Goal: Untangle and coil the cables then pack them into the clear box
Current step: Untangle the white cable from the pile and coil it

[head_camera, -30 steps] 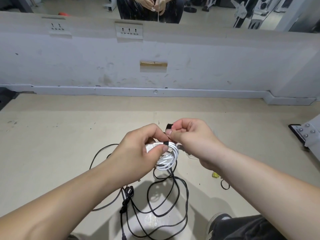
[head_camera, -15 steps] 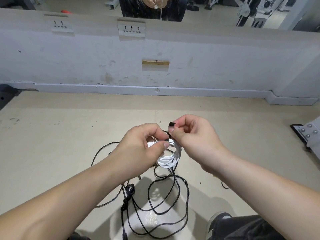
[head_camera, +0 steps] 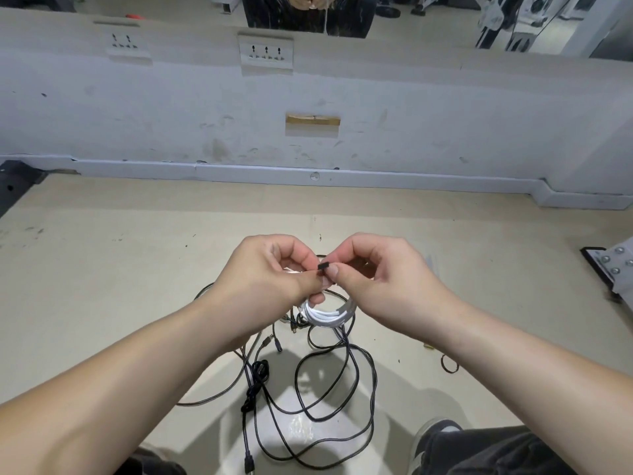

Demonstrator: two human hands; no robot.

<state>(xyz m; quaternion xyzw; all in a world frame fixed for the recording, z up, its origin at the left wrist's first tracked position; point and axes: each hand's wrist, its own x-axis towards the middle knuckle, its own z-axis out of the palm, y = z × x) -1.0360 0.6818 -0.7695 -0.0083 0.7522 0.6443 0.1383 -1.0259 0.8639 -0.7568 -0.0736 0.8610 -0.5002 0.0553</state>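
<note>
Now the left hand (head_camera: 270, 282) grips the white coil (head_camera: 330, 315) — the right hand (head_camera: 387, 279) pinches a black strap (head_camera: 323, 266).

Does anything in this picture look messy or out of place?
Yes: the black cables sprawl tangled on the floor, knotted near the left forearm. The white coil, gripped by the left hand while the right hand pinches its black strap, looks neat.

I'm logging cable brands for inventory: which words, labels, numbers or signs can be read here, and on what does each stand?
No text can be read in this view.
The left socket plate and the middle socket plate show only holes.
The white cable coil, black strap and black cables show no print.
</note>
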